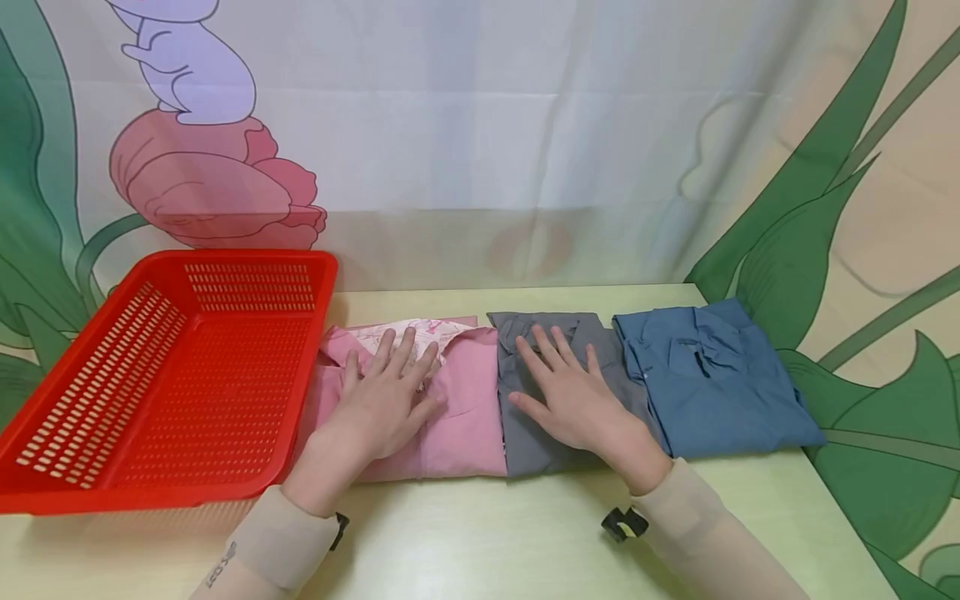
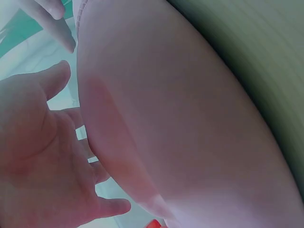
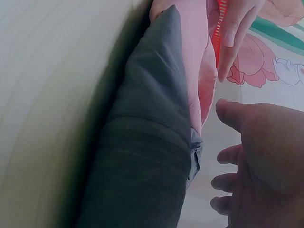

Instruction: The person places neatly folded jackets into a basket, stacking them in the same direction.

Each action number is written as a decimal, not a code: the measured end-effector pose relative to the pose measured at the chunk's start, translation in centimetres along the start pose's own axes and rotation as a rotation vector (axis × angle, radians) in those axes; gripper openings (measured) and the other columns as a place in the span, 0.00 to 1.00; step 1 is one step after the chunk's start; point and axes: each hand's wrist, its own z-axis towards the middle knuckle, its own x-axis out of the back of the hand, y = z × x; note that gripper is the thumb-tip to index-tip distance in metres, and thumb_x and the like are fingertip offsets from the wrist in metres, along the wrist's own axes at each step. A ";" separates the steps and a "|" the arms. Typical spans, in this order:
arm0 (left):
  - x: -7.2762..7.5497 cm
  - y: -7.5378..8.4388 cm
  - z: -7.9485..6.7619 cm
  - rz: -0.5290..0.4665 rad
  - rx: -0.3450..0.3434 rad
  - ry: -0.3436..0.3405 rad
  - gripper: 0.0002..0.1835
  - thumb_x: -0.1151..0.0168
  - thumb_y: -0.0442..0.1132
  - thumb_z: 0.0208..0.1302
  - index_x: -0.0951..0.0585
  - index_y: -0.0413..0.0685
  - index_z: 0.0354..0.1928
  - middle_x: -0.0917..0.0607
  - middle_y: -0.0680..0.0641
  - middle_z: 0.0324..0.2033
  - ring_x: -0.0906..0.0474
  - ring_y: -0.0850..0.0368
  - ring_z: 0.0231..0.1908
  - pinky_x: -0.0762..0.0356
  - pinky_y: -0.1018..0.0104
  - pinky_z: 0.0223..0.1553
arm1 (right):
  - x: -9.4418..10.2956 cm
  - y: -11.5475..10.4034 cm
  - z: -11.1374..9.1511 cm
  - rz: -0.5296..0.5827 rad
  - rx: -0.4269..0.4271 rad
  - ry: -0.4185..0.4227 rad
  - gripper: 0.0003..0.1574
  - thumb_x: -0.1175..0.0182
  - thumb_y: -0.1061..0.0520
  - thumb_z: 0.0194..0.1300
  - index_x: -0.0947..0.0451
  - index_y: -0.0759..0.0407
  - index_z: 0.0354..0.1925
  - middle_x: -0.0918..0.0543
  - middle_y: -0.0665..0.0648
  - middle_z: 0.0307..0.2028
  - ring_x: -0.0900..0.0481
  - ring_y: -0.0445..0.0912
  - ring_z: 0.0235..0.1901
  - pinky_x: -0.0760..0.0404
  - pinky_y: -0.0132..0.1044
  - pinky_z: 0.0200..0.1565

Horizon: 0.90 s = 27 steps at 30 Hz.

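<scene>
Three folded garments lie side by side on the table. The pink one, with a patterned white lining at its collar, is on the left. A grey one lies in the middle and a blue one on the right. My left hand is spread palm down over the pink garment. Over the grey garment my right hand is held the same way, fingers straight and apart. In the right wrist view a gap shows between the palm and the grey cloth. Neither hand grips anything.
A red plastic basket with slotted walls stands at the left, its near corner by the left forearm. Behind the pale wooden table hangs a printed curtain with plants and a white animal.
</scene>
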 end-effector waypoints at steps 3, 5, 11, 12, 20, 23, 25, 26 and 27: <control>-0.1 -0.1 0.1 -0.003 0.002 -0.008 0.40 0.53 0.63 0.76 0.44 0.53 0.82 0.53 0.38 0.80 0.63 0.35 0.78 0.67 0.24 0.69 | 0.0 0.0 0.0 0.000 0.001 0.002 0.49 0.52 0.32 0.78 0.55 0.51 0.83 0.57 0.60 0.81 0.63 0.58 0.80 0.60 0.71 0.71; -0.1 -0.1 0.0 -0.002 0.003 -0.008 0.40 0.53 0.63 0.75 0.43 0.53 0.81 0.53 0.37 0.80 0.63 0.34 0.78 0.66 0.24 0.69 | 0.1 -0.1 0.1 -0.002 0.004 0.008 0.48 0.51 0.33 0.78 0.52 0.53 0.82 0.56 0.61 0.81 0.62 0.58 0.80 0.58 0.71 0.71; 0.1 -0.1 0.0 -0.014 0.014 0.022 0.38 0.50 0.62 0.76 0.39 0.51 0.80 0.49 0.34 0.79 0.58 0.31 0.77 0.61 0.23 0.69 | 0.1 0.0 0.3 -0.031 0.025 0.038 0.42 0.47 0.36 0.77 0.37 0.57 0.77 0.44 0.65 0.78 0.49 0.61 0.77 0.45 0.69 0.70; 0.1 -0.2 0.0 -0.017 0.014 0.026 0.38 0.50 0.61 0.76 0.38 0.51 0.80 0.48 0.34 0.79 0.57 0.31 0.77 0.61 0.23 0.69 | 0.1 0.0 0.3 -0.037 0.034 0.043 0.41 0.47 0.36 0.77 0.35 0.58 0.76 0.42 0.66 0.77 0.46 0.61 0.76 0.43 0.69 0.69; -0.1 -0.1 -0.1 -0.024 0.001 0.043 0.34 0.47 0.59 0.75 0.30 0.49 0.75 0.37 0.33 0.75 0.46 0.31 0.74 0.53 0.23 0.67 | -0.1 0.2 0.4 -0.032 0.094 0.069 0.35 0.43 0.41 0.76 0.28 0.62 0.70 0.27 0.66 0.68 0.27 0.61 0.65 0.25 0.58 0.62; -0.3 -0.1 -0.1 -0.036 -0.004 0.061 0.32 0.45 0.57 0.75 0.27 0.48 0.72 0.33 0.34 0.72 0.41 0.33 0.72 0.51 0.24 0.67 | 0.0 0.3 0.3 -0.021 0.098 0.074 0.34 0.42 0.42 0.76 0.26 0.61 0.69 0.25 0.65 0.66 0.25 0.60 0.64 0.23 0.57 0.60; -0.4 -0.1 -0.1 -0.047 -0.010 0.085 0.29 0.45 0.56 0.75 0.24 0.47 0.69 0.29 0.35 0.69 0.37 0.35 0.70 0.47 0.26 0.66 | 0.1 0.4 0.2 -0.010 0.099 0.085 0.32 0.41 0.43 0.76 0.25 0.61 0.67 0.23 0.64 0.65 0.24 0.59 0.63 0.22 0.55 0.60; -0.5 -0.1 -0.1 -0.052 -0.014 0.098 0.28 0.44 0.55 0.75 0.23 0.46 0.68 0.27 0.35 0.68 0.35 0.35 0.69 0.45 0.27 0.65 | 0.1 0.4 0.2 -0.003 0.099 0.091 0.31 0.41 0.43 0.76 0.24 0.61 0.67 0.22 0.63 0.64 0.23 0.58 0.62 0.22 0.55 0.59; -0.6 -0.1 -0.2 -0.058 -0.017 0.115 0.27 0.44 0.54 0.75 0.22 0.46 0.66 0.26 0.35 0.66 0.33 0.36 0.67 0.43 0.28 0.65 | 0.1 0.4 0.2 0.003 0.100 0.100 0.31 0.41 0.44 0.76 0.24 0.61 0.66 0.21 0.63 0.63 0.23 0.58 0.62 0.21 0.54 0.59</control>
